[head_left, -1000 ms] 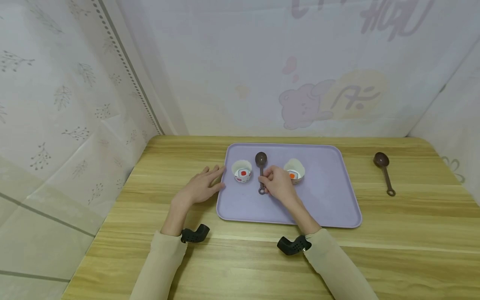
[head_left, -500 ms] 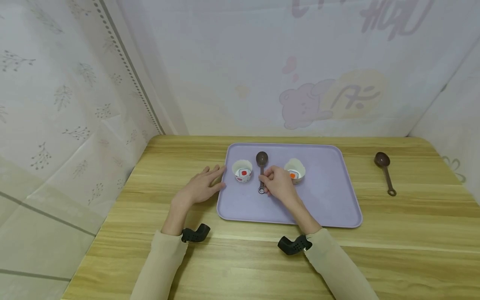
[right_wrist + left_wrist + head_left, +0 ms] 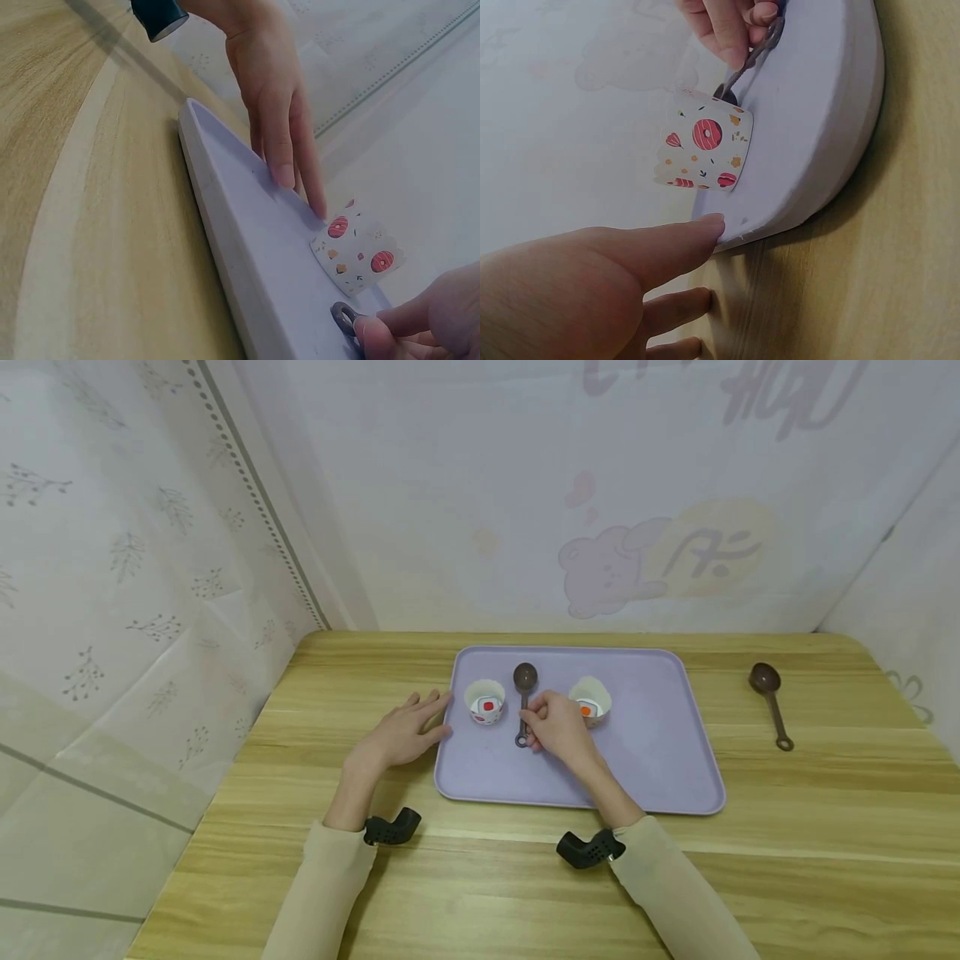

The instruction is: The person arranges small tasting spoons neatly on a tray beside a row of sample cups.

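Observation:
On the lilac tray point(image 3: 645, 768) my right hand point(image 3: 561, 727) pinches the handle of a brown measuring spoon point(image 3: 525, 677), whose bowl points to the back. The ring at the handle's end shows below the fingers in the right wrist view. To the spoon's left stands a paper baking cup point(image 3: 485, 714) with a doughnut print and a red-marked piece inside. A second paper cup point(image 3: 598, 692), holding an orange-marked piece, stands to the right, partly behind my right hand. My left hand point(image 3: 401, 732) rests with spread fingers at the tray's left edge, thumb at the rim.
Another brown measuring spoon point(image 3: 772, 702) lies on the wooden table point(image 3: 480, 893), right of the tray. Printed cloth point(image 3: 450, 510) hangs behind the table and along its sides. A black wrist camera point(image 3: 588, 850) sits at each cuff.
The pinched spoon shifts very slightly and its handle tilts a little, the ring end moving left. My left hand and both cups stay in place.

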`<action>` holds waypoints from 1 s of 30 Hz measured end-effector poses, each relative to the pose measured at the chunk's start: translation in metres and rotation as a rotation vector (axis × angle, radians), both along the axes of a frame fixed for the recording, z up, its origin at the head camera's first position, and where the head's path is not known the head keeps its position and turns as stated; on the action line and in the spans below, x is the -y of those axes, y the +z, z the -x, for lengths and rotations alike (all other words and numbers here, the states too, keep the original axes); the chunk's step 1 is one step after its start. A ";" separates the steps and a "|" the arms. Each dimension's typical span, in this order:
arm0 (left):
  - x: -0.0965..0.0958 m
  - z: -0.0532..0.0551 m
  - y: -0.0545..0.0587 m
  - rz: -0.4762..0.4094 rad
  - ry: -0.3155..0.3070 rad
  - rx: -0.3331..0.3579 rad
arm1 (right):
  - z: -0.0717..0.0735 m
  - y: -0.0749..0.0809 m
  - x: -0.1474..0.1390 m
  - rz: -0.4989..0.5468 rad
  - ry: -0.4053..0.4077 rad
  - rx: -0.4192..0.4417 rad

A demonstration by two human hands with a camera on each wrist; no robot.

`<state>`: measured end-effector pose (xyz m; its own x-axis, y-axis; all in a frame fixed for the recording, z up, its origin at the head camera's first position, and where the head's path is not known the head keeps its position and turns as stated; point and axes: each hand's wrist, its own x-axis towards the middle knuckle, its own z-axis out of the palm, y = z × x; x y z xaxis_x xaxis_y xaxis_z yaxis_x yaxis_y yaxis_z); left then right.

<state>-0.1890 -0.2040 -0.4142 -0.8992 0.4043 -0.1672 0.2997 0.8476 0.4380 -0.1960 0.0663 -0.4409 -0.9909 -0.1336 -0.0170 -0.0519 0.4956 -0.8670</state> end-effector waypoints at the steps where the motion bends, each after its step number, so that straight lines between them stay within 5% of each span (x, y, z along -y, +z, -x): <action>1: 0.000 0.000 0.000 -0.001 0.001 0.000 | 0.000 0.000 0.000 -0.002 0.001 -0.002; 30: -0.002 -0.001 0.002 0.000 0.001 -0.002 | 0.001 0.002 0.002 -0.026 -0.008 0.027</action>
